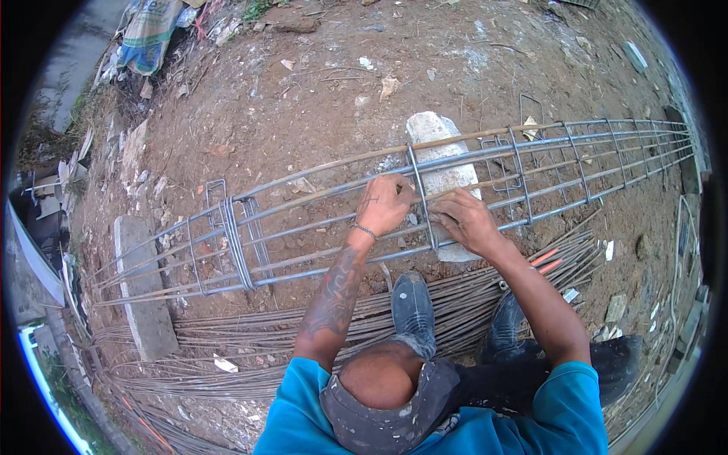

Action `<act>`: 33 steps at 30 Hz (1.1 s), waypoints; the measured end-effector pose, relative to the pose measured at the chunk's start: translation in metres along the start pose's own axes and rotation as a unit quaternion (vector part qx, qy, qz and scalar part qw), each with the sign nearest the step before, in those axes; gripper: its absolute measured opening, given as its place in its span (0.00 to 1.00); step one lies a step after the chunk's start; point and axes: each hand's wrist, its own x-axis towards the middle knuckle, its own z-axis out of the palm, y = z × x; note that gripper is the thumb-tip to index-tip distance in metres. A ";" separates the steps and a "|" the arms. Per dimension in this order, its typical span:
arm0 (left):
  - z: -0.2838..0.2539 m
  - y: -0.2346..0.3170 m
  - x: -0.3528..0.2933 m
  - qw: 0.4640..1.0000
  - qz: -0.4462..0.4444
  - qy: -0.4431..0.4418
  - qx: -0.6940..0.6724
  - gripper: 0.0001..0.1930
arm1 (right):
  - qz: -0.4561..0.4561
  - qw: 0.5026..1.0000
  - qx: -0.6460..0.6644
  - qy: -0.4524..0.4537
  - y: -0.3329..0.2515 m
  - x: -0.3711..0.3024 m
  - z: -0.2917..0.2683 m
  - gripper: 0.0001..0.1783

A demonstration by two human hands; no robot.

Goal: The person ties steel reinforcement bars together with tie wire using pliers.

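Note:
A long rebar cage (pixel 337 186) of steel bars and rectangular stirrups stretches across in front of me. My left hand (pixel 385 203) is closed at a middle bar, against the left side of an upright stirrup (pixel 415 164). Just right of that same stirrup, my right hand (pixel 468 220) has its fingers pinched together by the bars. Whatever is between the fingertips of either hand is too small to make out. Farther left, several stirrups (pixel 233 243) are bunched together on the cage. More stirrups stand spaced along its right part.
Concrete blocks lie under the cage, one near the middle (pixel 432 127) and one at the left (pixel 154 330). Loose rods (pixel 303 326) lie by my boots (pixel 413 303). Orange handles (pixel 547 262) rest on the rods. A sack (pixel 148 38) lies at the far left among rubble.

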 end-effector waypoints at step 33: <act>-0.012 0.046 -0.009 0.999 -0.019 -0.019 -0.020 0.12 | 0.252 0.956 0.043 0.142 -0.043 0.017 0.020 0.20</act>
